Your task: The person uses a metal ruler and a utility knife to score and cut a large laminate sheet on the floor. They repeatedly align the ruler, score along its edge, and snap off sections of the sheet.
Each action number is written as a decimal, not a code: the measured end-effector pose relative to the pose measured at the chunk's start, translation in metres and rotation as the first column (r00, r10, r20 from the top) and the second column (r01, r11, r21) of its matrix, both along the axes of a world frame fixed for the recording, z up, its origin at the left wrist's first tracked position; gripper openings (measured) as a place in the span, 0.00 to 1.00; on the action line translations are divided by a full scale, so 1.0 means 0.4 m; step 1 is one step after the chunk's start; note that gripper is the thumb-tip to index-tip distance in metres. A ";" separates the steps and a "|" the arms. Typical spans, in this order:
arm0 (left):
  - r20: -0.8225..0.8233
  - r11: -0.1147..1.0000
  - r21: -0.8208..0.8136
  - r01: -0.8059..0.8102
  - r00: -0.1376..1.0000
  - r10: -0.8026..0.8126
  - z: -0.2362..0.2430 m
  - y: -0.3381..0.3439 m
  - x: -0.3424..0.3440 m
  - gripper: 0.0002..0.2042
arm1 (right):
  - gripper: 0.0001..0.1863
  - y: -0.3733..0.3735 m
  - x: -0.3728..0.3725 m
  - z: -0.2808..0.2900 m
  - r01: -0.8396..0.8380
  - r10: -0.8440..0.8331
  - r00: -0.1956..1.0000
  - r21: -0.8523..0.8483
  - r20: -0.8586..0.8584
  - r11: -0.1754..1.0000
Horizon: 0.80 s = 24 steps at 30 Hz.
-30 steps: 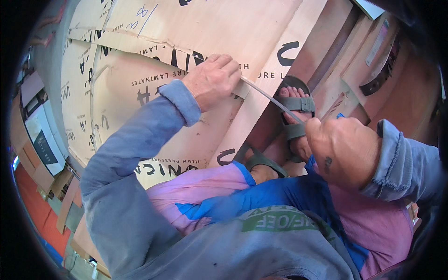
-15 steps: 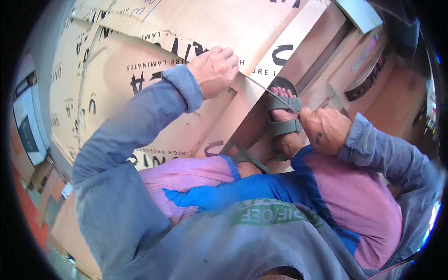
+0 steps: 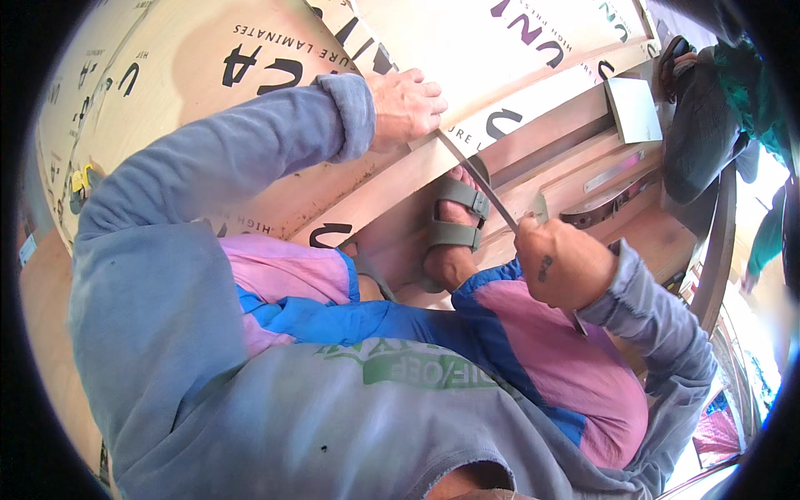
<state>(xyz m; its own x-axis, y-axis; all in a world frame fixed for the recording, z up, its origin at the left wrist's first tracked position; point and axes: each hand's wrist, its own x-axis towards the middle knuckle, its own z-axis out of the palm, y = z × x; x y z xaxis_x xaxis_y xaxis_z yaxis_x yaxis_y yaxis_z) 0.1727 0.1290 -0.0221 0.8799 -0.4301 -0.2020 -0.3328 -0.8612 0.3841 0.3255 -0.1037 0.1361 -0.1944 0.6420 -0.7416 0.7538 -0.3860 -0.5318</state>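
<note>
A long, thin, dark metal strip (image 3: 481, 180) slants between my two hands, above the edge of a pale printed laminate sheet (image 3: 358, 200). My left hand (image 3: 408, 108) is over the sheet with its fingers curled at the far end of the strip; its fingertips are hidden. In a closed fist, my right hand (image 3: 562, 260) grips the nearer end, and a short dark piece pokes out below that fist. Whether the strip touches the sheet's edge I cannot tell. My sandalled foot (image 3: 457, 218) stands just beneath the strip.
More printed sheets (image 3: 533, 50) lie at the top. Wooden boards (image 3: 575, 154) are stacked beyond my foot, with a small pale panel (image 3: 633, 110) and a dark curved strip (image 3: 612, 202) on them. Another person's dark-clothed leg (image 3: 704, 133) is at upper right.
The view has shifted, bringing another person's legs in at the upper right. The metal strip now slants more steeply, with my right hand lower relative to my left. Both hands stay closed.
</note>
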 end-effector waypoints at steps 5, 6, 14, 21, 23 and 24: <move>0.028 0.970 -0.238 -0.055 0.998 0.063 0.005 0.125 0.037 0.25 | 0.04 0.026 0.059 0.136 -0.006 -0.032 0.977 0.177 0.211 0.984; 0.028 0.978 -0.172 -0.116 0.992 0.122 0.020 0.157 0.015 0.23 | 0.06 0.035 0.091 0.149 -0.029 -0.037 0.969 0.263 0.243 0.964; -0.032 0.994 -0.054 -0.098 0.995 0.096 0.006 0.204 0.034 0.15 | 0.07 0.046 0.124 0.182 0.508 -0.533 0.840 0.199 0.099 0.838; -0.120 0.984 0.133 -0.119 0.983 0.135 0.051 0.227 0.103 0.10 | 0.13 -0.005 0.151 0.114 0.434 -0.467 0.882 0.279 0.061 0.856; 0.038 0.995 0.098 -0.025 0.999 0.021 0.034 0.238 0.112 0.10 | 0.15 -0.013 0.165 0.109 0.460 -0.484 0.873 0.230 0.058 0.858; 0.021 1.000 -0.011 -0.008 1.000 0.008 0.014 0.213 0.110 0.10 | 0.15 -0.010 0.166 0.111 0.470 -0.492 0.869 0.220 0.055 0.855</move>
